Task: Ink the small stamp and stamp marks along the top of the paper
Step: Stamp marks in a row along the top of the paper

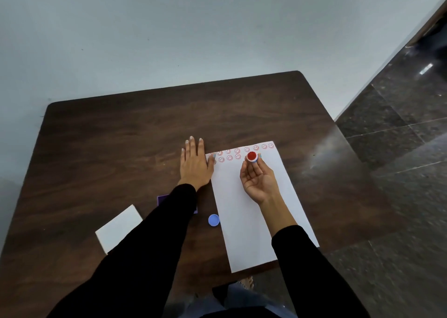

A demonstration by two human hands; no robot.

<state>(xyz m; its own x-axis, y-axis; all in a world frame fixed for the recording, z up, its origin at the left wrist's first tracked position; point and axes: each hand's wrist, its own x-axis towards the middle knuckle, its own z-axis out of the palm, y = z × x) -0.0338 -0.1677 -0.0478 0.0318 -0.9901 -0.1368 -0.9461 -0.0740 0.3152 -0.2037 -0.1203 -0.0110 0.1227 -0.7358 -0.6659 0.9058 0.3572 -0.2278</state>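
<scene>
A white sheet of paper point(254, 216) lies on the dark wooden table point(121, 136). Several red smiley marks point(238, 151) run in two rows along its top edge. My right hand point(257, 180) is palm up above the paper, with its fingertips pinching the small round stamp point(252, 156), whose red inked face is turned up toward me. My left hand point(194, 165) lies flat on the table, fingers spread, with its thumb side pressing the paper's top left corner.
A blue round cap point(213, 220) lies beside the paper's left edge. A purple object point(162, 199) is mostly hidden under my left sleeve. A white card point(118, 228) rests near the table's front left. To the right, the table ends over dark tiled floor point(399, 148).
</scene>
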